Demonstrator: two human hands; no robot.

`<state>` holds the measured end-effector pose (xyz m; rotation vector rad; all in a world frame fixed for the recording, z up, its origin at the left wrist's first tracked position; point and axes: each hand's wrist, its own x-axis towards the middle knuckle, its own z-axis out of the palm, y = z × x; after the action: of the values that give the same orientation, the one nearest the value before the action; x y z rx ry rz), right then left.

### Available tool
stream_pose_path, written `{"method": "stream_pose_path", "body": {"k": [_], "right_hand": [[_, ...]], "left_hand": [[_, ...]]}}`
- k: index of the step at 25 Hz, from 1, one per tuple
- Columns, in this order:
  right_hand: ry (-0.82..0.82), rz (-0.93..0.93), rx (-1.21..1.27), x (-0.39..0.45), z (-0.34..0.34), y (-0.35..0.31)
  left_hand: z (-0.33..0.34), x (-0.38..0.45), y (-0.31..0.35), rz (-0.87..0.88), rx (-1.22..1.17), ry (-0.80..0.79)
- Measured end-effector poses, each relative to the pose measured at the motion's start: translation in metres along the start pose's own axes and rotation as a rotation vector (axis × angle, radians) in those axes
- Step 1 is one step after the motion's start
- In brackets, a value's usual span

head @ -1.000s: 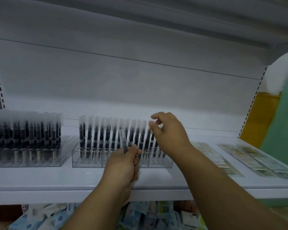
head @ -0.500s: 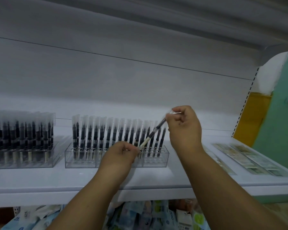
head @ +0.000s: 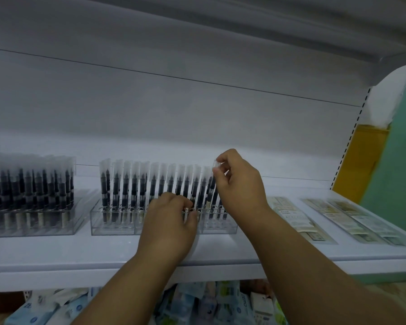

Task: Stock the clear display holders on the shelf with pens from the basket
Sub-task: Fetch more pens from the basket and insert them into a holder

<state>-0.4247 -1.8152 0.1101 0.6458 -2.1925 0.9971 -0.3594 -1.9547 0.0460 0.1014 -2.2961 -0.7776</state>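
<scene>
The person stood close to the white shelf (head: 220, 252), both bare arms reaching up and in toward the middle clear holder (head: 117, 225), a low transparent tray that sat on the shelf board with rows of dark pens (head: 124, 184) standing upright in it, each topped with a frosted cap. The right hand (head: 240, 184) was raised at the right end of those rows, thumb and forefinger pinching the cap end of a single pen (head: 213, 181), which stood nearly upright with its lower end down among the others at the holder's right part; whether it was seated in a hole could not be made out. The left hand (head: 171, 219) was lower, in front of the holder's middle, its fingers curled in and their tips at the bases of the pens near the tray's top edge; it seemed to be pinching something small and dark there, though what exactly was too blurred to tell. The front right corner of the holder showed bare holes with no pens in them. To the left, well apart, a second holder (head: 33, 221) stood packed full with the same capped pens. To the right of the hands, flat packets with pale printed labels (head: 291, 216) lay in rows on the shelf. Below the shelf edge, a jumble of blue and white packages (head: 197, 303) showed on the lower level. A green wall (head: 399, 174) and a yellow panel (head: 361, 160) stood beyond the shelf's right end.
</scene>
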Motion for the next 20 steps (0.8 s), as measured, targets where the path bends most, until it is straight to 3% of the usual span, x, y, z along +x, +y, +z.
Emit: {"method": "stream_pose_path", "body": {"k": [3, 8, 17, 20], "right_hand": [[-0.018, 0.013, -0.012, -0.002, 0.004, 0.006], [-0.008, 0.007, 0.000, -0.003, 0.007, 0.010], [-0.160, 0.082, 0.010, 0.018, -0.007, -0.010], [-0.187, 0.104, -0.125, 0.017, -0.006, -0.015]], "left_hand": [[0.011, -0.005, -0.011, 0.204, 0.256, 0.038], [0.015, -0.004, -0.020, 0.287, 0.264, 0.054], [0.011, -0.007, -0.025, 0.290, 0.258, -0.019], [0.007, -0.006, -0.023, 0.280, 0.263, -0.038]]}}
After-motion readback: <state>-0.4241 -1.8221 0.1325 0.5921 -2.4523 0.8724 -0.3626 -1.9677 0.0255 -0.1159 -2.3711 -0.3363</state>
